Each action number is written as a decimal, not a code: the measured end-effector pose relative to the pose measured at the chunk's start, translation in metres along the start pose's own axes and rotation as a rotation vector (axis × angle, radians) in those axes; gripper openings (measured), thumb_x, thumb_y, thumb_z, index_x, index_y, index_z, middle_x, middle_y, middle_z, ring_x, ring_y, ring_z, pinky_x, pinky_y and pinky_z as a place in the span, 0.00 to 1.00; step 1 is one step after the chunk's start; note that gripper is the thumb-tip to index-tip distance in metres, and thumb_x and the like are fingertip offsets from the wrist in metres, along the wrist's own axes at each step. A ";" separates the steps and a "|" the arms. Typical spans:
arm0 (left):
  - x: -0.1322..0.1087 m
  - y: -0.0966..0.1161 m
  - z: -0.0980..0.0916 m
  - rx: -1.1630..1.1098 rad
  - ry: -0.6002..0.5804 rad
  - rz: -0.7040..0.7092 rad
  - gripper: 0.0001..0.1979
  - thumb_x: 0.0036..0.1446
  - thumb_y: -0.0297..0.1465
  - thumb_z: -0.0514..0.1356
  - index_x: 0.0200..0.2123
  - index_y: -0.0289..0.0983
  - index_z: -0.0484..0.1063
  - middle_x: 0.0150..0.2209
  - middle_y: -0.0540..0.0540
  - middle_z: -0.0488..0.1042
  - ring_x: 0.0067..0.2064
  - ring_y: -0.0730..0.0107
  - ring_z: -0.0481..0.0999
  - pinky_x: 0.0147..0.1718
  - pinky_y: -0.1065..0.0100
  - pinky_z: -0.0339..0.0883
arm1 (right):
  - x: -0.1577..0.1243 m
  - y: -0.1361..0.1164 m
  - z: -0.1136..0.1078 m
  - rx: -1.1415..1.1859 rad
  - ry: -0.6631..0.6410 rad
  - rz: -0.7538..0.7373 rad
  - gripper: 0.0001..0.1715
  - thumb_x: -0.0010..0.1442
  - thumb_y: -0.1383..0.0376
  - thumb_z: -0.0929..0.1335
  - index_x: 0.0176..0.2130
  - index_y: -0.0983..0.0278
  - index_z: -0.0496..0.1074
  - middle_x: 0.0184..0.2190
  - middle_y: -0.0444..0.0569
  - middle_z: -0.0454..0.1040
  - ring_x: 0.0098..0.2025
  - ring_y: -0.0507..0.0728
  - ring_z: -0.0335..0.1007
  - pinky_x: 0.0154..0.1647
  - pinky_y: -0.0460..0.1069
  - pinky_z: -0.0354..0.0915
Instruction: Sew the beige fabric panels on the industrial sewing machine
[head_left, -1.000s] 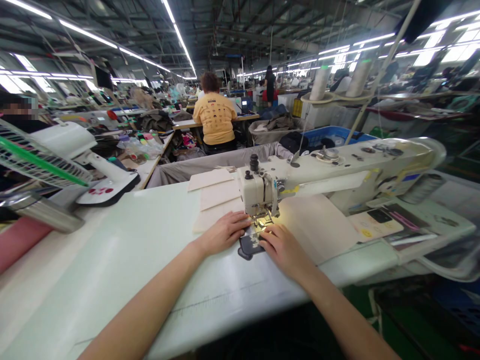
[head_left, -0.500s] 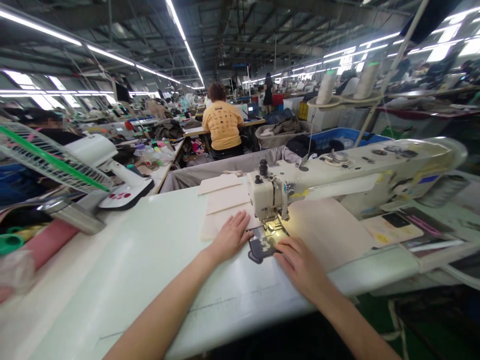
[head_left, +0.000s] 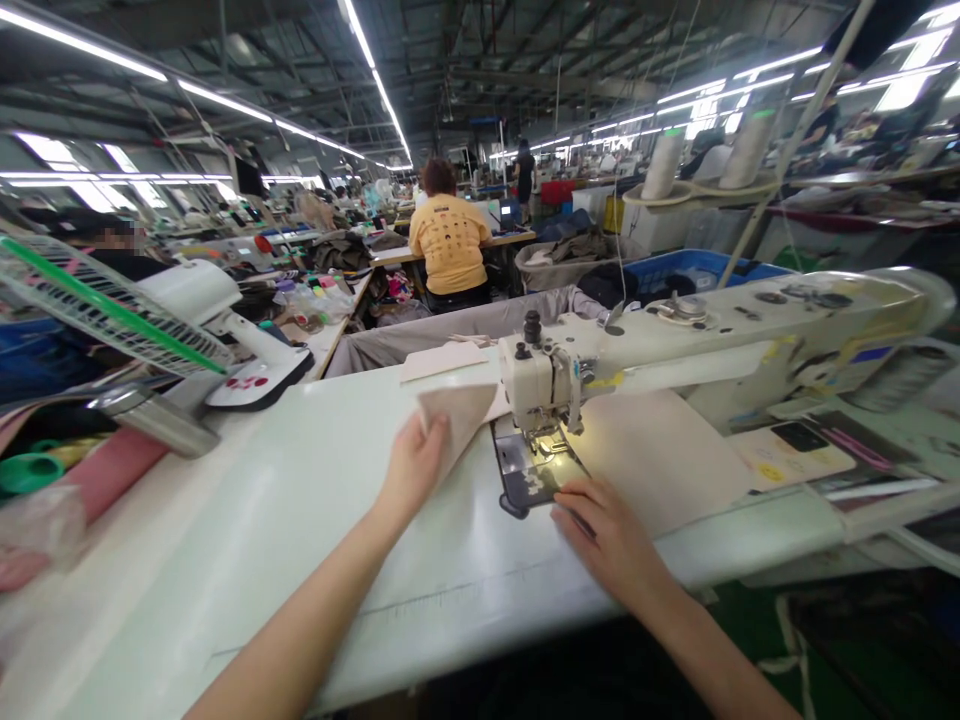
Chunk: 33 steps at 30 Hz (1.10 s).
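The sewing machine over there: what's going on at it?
Someone is working at the sewing machine with bare hands. Their left hand grips a pale sheet by one edge, its near part lifted off the table. Their right hand is at the near right corner of the dark plate under the needle; whether it holds anything is unclear. A larger pale piece lies flat to the plate's right.

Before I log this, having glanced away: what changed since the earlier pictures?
The left hand moved leftward, lifting a cream piece that now bends up in its grip. The right hand drew back slightly. The sewing machine and the large cream sheet stayed put.
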<state>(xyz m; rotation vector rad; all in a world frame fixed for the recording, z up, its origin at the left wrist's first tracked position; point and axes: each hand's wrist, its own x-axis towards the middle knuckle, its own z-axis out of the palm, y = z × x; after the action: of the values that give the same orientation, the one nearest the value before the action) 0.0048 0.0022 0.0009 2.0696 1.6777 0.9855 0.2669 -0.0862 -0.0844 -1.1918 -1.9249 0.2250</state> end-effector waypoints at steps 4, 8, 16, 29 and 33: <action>-0.008 -0.009 -0.005 -0.425 0.397 -0.338 0.33 0.55 0.31 0.58 0.64 0.35 0.59 0.55 0.38 0.73 0.55 0.53 0.75 0.56 0.52 0.69 | 0.000 0.001 0.001 0.018 0.024 -0.003 0.12 0.69 0.61 0.66 0.44 0.63 0.78 0.41 0.53 0.77 0.44 0.61 0.74 0.48 0.58 0.73; -0.039 -0.025 0.005 0.134 0.164 0.096 0.31 0.53 0.25 0.58 0.62 0.36 0.64 0.63 0.37 0.65 0.67 0.47 0.60 0.66 0.45 0.53 | 0.003 0.004 -0.004 0.080 0.061 0.039 0.13 0.70 0.62 0.64 0.43 0.62 0.77 0.40 0.53 0.78 0.44 0.60 0.76 0.48 0.56 0.73; -0.084 0.014 0.010 0.674 -0.444 0.317 0.24 0.63 0.30 0.52 0.63 0.36 0.65 0.39 0.41 0.74 0.36 0.57 0.78 0.35 0.60 0.73 | 0.016 -0.042 -0.005 0.036 0.007 0.041 0.14 0.70 0.65 0.63 0.49 0.66 0.75 0.49 0.57 0.78 0.53 0.61 0.73 0.57 0.58 0.70; -0.077 0.025 0.029 0.520 -0.426 0.407 0.23 0.62 0.30 0.55 0.60 0.34 0.68 0.59 0.35 0.70 0.61 0.50 0.69 0.58 0.51 0.65 | 0.009 -0.010 0.004 -0.241 -0.229 -0.036 0.23 0.64 0.66 0.69 0.57 0.69 0.71 0.59 0.61 0.73 0.60 0.67 0.69 0.62 0.64 0.67; -0.064 0.016 0.046 0.392 -0.501 0.516 0.29 0.68 0.38 0.53 0.69 0.36 0.56 0.70 0.38 0.57 0.71 0.53 0.55 0.67 0.46 0.51 | 0.004 -0.015 0.003 -0.253 -0.208 -0.015 0.24 0.64 0.66 0.68 0.58 0.70 0.70 0.58 0.61 0.73 0.59 0.67 0.69 0.62 0.64 0.67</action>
<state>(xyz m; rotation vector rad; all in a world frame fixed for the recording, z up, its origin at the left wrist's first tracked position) 0.0424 -0.0541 -0.0430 2.7891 1.1643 0.1992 0.2542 -0.0901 -0.0764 -1.3618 -2.1933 0.1022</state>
